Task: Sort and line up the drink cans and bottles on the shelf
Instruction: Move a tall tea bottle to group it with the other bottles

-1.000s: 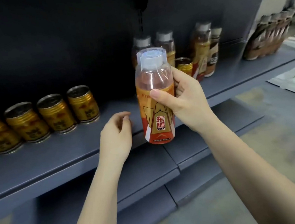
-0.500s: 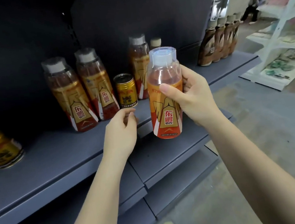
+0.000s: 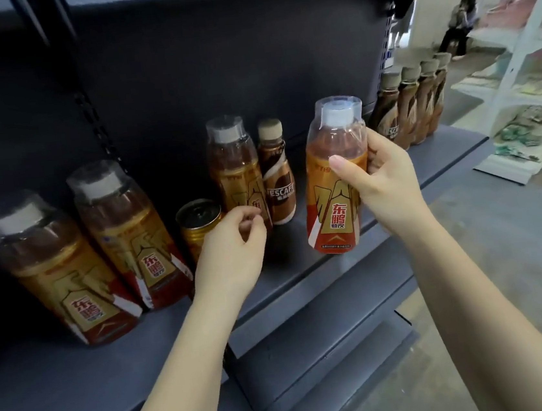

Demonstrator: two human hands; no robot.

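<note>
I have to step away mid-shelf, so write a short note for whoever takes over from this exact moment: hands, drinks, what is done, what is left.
Right hand grips an orange energy bottle, upright, above the shelf front edge, not set down.
Left hand holds nothing, fingers loosely curled in front of the gold can; contact unclear.
Standing on the shelf: two matching orange bottles at left, the can, a third orange bottle, a lone coffee bottle, then a coffee bottle row at right.
Done: that coffee row is lined up.
Left: place the held bottle with its kind; move the can and lone coffee bottle out.
</note>
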